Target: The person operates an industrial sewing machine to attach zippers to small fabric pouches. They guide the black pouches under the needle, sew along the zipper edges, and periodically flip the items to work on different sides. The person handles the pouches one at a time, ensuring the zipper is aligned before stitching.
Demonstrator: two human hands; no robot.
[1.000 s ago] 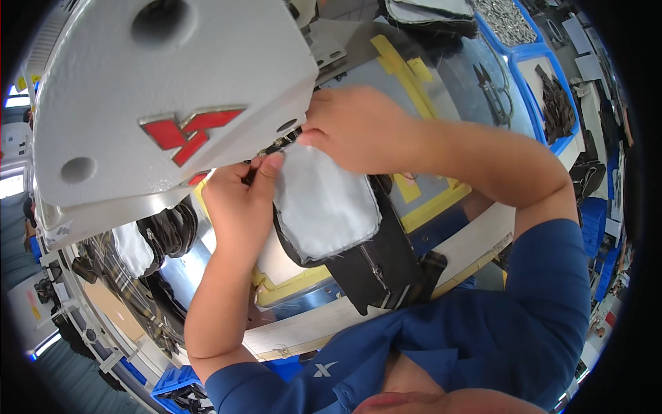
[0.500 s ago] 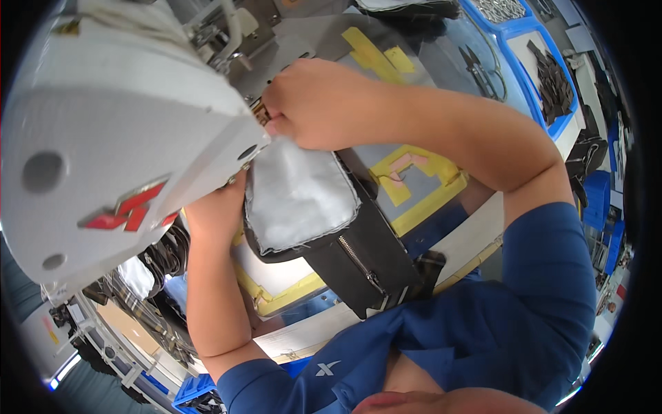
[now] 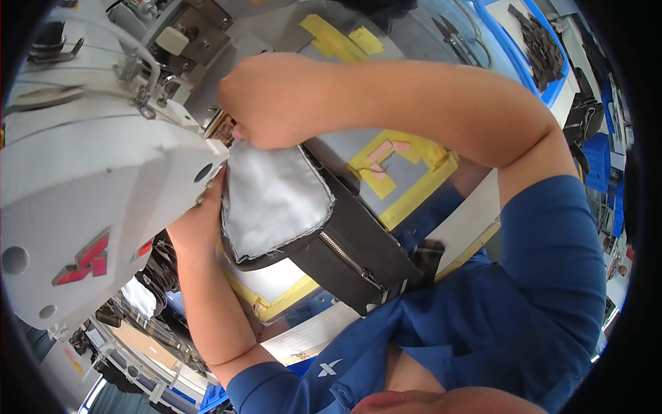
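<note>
A black zippered bag (image 3: 355, 238), with a silvery-grey panel (image 3: 276, 200) of frayed edges on top, lies beneath the head of a white sewing machine (image 3: 103, 186). My right hand (image 3: 272, 100) is closed at the panel's far end, beside the machine's needle area, with its fingers curled under onto the bag's edge. Against the bag's left side rests my left hand (image 3: 196, 217); its fingers are hidden behind the machine head. The bag's metal zipper (image 3: 348, 259) faces me, and its near end reaches my shirt.
Yellow tape (image 3: 407, 207) marks the work table around the bag. Scissors (image 3: 460, 40) lie at the far right, near a blue-rimmed tray (image 3: 534, 41) of dark strips. Dark bag pieces (image 3: 162, 269) sit at the left, below the machine head.
The view has shifted, so the machine, bag and both hands appear further left. Both hands stay at the bag, and the right hand is still closed near the needle area.
</note>
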